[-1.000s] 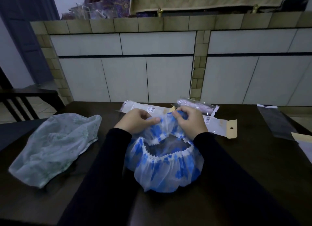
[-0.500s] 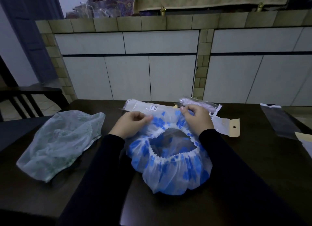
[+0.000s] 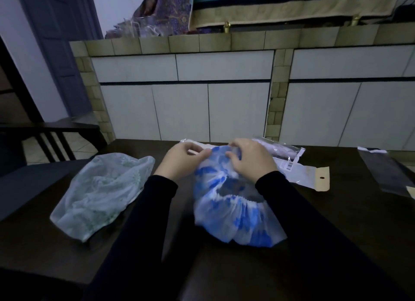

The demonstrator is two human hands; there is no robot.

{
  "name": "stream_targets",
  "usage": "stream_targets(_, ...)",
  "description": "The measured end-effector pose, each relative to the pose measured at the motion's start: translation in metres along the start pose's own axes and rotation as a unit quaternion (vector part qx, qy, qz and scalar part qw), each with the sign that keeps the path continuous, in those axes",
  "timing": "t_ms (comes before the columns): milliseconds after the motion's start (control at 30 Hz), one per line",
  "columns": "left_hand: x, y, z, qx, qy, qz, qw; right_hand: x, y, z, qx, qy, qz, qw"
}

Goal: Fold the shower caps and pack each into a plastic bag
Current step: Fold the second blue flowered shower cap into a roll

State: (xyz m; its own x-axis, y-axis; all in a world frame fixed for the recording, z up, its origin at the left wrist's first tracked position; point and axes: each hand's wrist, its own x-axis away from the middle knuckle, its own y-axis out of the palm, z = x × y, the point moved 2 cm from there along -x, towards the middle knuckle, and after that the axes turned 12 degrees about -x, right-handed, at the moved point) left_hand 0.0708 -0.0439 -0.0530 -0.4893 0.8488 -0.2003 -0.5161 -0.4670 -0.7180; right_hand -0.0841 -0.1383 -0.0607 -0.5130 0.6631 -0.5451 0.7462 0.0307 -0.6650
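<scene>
1. At the far left, a dark chair [image 3: 56,141] stood beside the dark table [image 3: 336,233].
2. A pale green shower cap [image 3: 101,193] lay crumpled on the table's left part, well apart from both hands and untouched.
3. The left hand [image 3: 182,160] reached forward from a black sleeve [image 3: 139,222], knuckles up, its fingers curled and pinching the far left edge of the blue-and-white shower cap [image 3: 235,213].
4. That cap sat at the middle of the table between the two forearms, its elastic opening facing up (the far rim was lifted and gathered under the hands).
5. The right hand [image 3: 251,160] came in from the other black sleeve, palm down, fingers bent over the cap's far right edge and gripping the bunched plastic.
6. Behind the hands lay a plastic bag [image 3: 195,143], mostly hidden.
7. Right of the hands lay a packed bag [image 3: 283,151] with something pale inside, touching a flat bag with a card header [image 3: 312,177].
8. A further clear bag [image 3: 386,170] lay near the right edge.
9. Count: two shower caps loose, four bags that I could make out, two hands.
</scene>
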Motion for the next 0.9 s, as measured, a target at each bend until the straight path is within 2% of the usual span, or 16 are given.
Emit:
stream_targets(100, 0.005, 0.003, -0.011, -0.019, -0.085, -0.073, 0.993, 0.002, -0.005, 0.009, 0.015, 0.128, 0.029, 0.991)
stream_targets(200, 0.010, 0.013, -0.015, -0.020, -0.124, -0.137, 0.983, 0.005, -0.008, 0.015, 0.006, 0.212, -0.016, 0.977)
stream_targets(267, 0.010, 0.020, -0.013, -0.014, -0.103, -0.137, 0.985, 0.008, -0.009, 0.014, 0.024, 0.241, -0.067, 0.968)
stream_targets(333, 0.006, 0.023, -0.013, -0.027, -0.055, -0.082, 0.995, 0.007, -0.011, 0.010, 0.087, 0.204, -0.106, 0.969)
stream_targets(400, 0.003, 0.018, -0.010, -0.099, 0.002, -0.014, 0.995, 0.004, -0.014, 0.002, 0.124, 0.107, -0.129, 0.978)
stream_targets(467, 0.002, 0.013, -0.006, -0.134, 0.044, 0.008, 0.990, -0.001, -0.017, -0.008, 0.056, 0.052, -0.144, 0.987)
stream_targets(567, 0.006, 0.013, -0.003, -0.104, 0.086, 0.021, 0.991, -0.008, -0.008, -0.010, -0.013, 0.047, -0.162, 0.986)
stream_targets(633, 0.011, 0.016, -0.005, -0.064, 0.085, 0.040, 0.994, -0.007, 0.003, -0.004, -0.037, 0.072, -0.142, 0.987)
stream_targets(733, 0.013, 0.021, -0.018, -0.006, 0.022, 0.055, 0.998, -0.001, 0.015, 0.012, -0.095, 0.120, -0.063, 0.986)
stream_targets(900, 0.018, 0.045, -0.045, 0.029, -0.069, -0.001, 0.997, 0.017, 0.019, 0.036, -0.133, 0.178, 0.038, 0.974)
